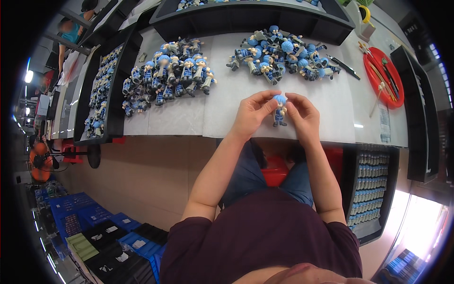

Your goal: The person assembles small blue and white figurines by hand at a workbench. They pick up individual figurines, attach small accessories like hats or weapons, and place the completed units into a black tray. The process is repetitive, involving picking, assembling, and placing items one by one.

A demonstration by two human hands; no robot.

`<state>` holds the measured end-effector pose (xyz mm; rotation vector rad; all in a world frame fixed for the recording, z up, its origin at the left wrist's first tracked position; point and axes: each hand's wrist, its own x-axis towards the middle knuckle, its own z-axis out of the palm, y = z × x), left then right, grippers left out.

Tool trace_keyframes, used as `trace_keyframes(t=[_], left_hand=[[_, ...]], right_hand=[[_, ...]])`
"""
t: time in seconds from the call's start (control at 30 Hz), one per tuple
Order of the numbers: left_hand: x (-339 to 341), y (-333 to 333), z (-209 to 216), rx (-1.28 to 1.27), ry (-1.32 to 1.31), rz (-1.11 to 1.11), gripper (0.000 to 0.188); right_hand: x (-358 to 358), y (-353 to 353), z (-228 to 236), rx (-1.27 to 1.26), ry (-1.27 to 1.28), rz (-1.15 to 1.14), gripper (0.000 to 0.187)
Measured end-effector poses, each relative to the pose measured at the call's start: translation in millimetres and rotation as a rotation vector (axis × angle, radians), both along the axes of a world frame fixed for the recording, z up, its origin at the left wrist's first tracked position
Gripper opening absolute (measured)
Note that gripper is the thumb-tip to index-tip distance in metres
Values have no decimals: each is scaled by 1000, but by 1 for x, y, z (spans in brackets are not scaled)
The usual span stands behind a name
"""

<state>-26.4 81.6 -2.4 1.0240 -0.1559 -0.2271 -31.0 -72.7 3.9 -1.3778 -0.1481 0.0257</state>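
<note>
Near the front edge of the paper-covered table (222, 113), a small figurine (279, 117) with blue hair and blue-and-grey clothes stands upright between my hands. My left hand (255, 111) pinches its head from the left with thumb and fingers. From the right, my right hand (303, 113) closes on the same figurine at the head and shoulder. Beyond my hands lies a loose heap of similar figurines (287, 47). Farther left, another pile of figurines (163, 75) is packed closer together, many face up.
Black trays hold more figurines: a left tray (119, 102), a back tray (250, 24) and a low right tray (385, 189). At right lie a black pen (344, 67) and a red dish (396, 94) with brushes. A tape dispenser (363, 28) stands behind. Another person is far left.
</note>
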Motion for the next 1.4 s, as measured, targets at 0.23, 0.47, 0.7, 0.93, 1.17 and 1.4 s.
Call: trace_keyframes(t=[0.23, 0.47, 0.7, 0.93, 1.17, 1.4], left_hand=[[2, 0, -2, -122, 53, 88, 26], [2, 1, 0, -142, 75, 105, 26], [2, 3, -5, -133, 42, 105, 28], [2, 2, -5, -141, 43, 110, 28], [3, 2, -4, -154, 87, 92, 28], [3, 2, -3, -166, 111, 109, 28]], right_hand=[[-6, 0, 2, -40, -42, 96, 31], [-6, 1, 0, -120, -95, 148, 43], [-5, 2, -2, -191, -98, 131, 46], [-5, 3, -3, -186, -110, 118, 45], [-6, 4, 0, -163, -131, 92, 43], [-6, 3, -2, -131, -136, 101, 40]])
